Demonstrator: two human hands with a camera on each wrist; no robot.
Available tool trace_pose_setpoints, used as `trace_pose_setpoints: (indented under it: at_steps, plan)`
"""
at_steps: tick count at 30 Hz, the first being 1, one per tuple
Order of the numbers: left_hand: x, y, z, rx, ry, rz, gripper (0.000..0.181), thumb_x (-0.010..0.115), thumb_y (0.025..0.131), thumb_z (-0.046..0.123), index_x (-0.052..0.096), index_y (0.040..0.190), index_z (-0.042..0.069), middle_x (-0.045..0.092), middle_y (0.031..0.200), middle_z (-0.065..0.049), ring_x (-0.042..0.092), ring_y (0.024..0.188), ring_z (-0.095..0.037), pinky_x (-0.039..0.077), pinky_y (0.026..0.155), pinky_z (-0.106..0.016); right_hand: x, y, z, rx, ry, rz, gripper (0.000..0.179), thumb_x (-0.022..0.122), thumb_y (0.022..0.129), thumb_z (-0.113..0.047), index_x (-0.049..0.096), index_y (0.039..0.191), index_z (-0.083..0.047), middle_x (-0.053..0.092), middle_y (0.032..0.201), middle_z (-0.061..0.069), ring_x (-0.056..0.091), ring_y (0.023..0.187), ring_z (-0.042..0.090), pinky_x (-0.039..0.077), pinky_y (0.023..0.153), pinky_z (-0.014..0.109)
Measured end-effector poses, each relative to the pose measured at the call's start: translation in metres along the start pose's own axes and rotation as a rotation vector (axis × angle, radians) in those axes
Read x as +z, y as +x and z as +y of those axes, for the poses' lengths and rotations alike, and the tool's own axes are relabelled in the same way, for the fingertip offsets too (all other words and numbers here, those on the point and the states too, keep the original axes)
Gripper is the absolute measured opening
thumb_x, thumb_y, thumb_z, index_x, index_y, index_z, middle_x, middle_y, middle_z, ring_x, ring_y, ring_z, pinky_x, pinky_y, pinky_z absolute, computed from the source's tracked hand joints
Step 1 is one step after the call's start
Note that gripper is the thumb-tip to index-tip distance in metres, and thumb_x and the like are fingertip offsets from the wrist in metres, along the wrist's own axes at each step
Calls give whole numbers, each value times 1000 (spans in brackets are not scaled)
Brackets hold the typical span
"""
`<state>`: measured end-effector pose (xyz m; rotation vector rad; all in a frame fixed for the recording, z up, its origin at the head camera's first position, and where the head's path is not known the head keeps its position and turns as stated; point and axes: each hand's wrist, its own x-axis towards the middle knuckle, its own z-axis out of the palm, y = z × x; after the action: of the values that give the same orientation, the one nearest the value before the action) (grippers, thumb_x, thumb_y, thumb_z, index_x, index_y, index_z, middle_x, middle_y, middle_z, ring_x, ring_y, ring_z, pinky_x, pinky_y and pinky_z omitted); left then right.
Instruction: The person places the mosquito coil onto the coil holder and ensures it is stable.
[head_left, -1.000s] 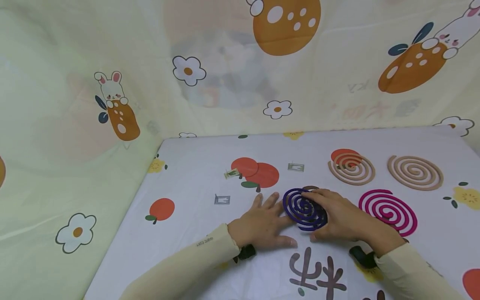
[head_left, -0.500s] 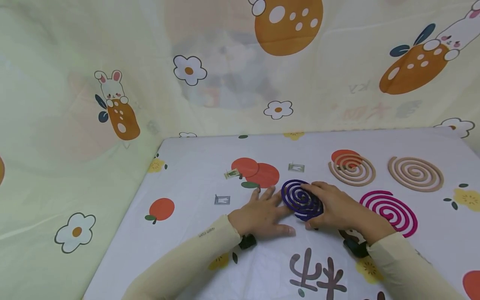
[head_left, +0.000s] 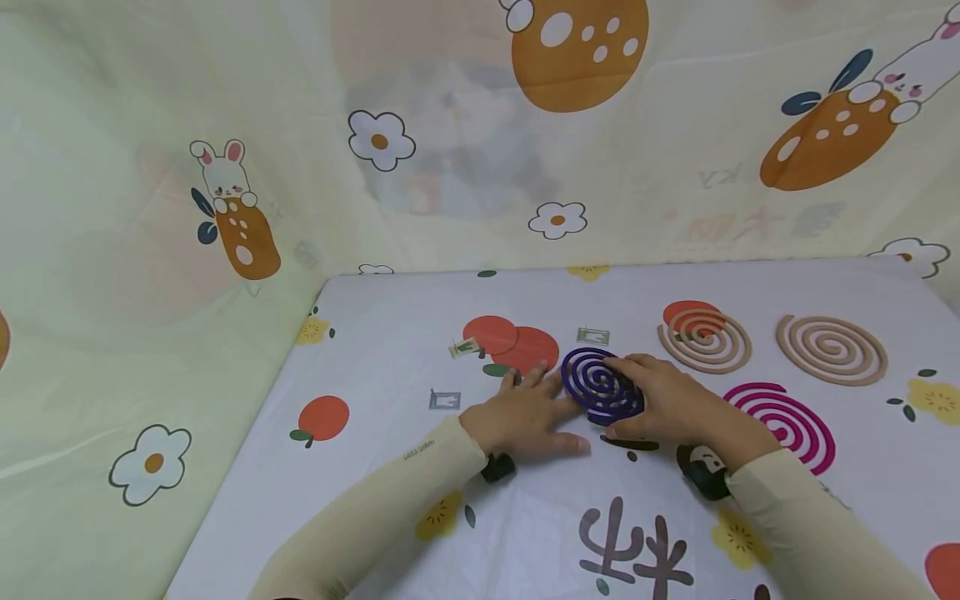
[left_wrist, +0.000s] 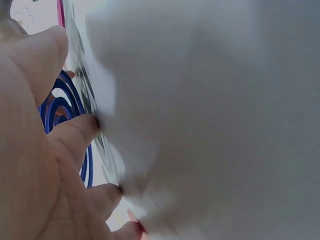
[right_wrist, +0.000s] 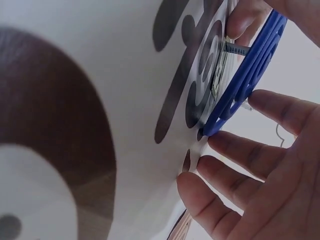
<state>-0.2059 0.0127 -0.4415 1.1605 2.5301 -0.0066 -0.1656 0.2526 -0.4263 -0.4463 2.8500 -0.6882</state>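
Note:
A dark blue mosquito coil point(head_left: 592, 379) is tilted close over the tablecloth, between my two hands. My right hand point(head_left: 671, 408) holds its right side, thumb at the near edge and fingertips at the far edge. The right wrist view shows the coil point(right_wrist: 252, 70) nearly edge-on, with a thin metal stand point(right_wrist: 237, 48) between it and the cloth. My left hand point(head_left: 521, 421) rests with spread fingers on the cloth at the coil's left edge. In the left wrist view, its fingertips point(left_wrist: 90, 122) press down beside the blue rings.
A magenta mosquito coil point(head_left: 795, 417) lies partly behind my right wrist. Farther back on the right lie two tan coils, a left one point(head_left: 708, 357) and a right one point(head_left: 832, 350). Small flat metal stands lie at the back point(head_left: 593, 336), at left point(head_left: 445, 401) and near the printed fruit point(head_left: 463, 347).
Both hands and the blue coil have slid a little away from me across the cloth. The magenta and tan coils stay where they were.

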Motion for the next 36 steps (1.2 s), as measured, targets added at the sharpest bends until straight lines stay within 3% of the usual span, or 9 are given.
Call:
trace_pose_setpoints:
  at_steps: [10, 18, 31, 36]
  plan:
    - [-2, 5, -5, -19, -18, 3, 79, 38, 96, 81, 11, 164, 50, 6, 176, 1, 2, 161, -37, 15, 122, -69, 0, 7, 1, 42, 5, -11, 102, 87, 80, -51, 41, 158, -3, 46, 150, 33, 49, 133, 54, 44, 103, 72]
    - [-8, 2, -3, -26, -23, 1, 77, 44, 98, 76, 20, 164, 46, 7, 176, 0, 3, 161, -35, 17, 122, -68, 1, 7, 3, 17, -18, 19, 104, 89, 77, -54, 43, 155, -2, 48, 148, 33, 50, 131, 54, 44, 102, 72]
    - [-8, 2, -5, -21, 2, 9, 79, 43, 98, 77, 14, 165, 46, 8, 176, 0, 4, 161, -35, 18, 123, -67, 0, 6, 0, 27, -5, 24, 103, 88, 78, -51, 43, 156, -2, 47, 148, 33, 50, 132, 54, 45, 102, 72]
    - [-6, -1, -8, -22, -1, 25, 80, 48, 99, 73, 14, 166, 44, 10, 176, -2, 8, 161, -36, 18, 123, -66, 1, 4, 1, 44, -3, 16, 103, 87, 79, -52, 41, 157, -3, 47, 150, 33, 50, 133, 53, 44, 103, 72]
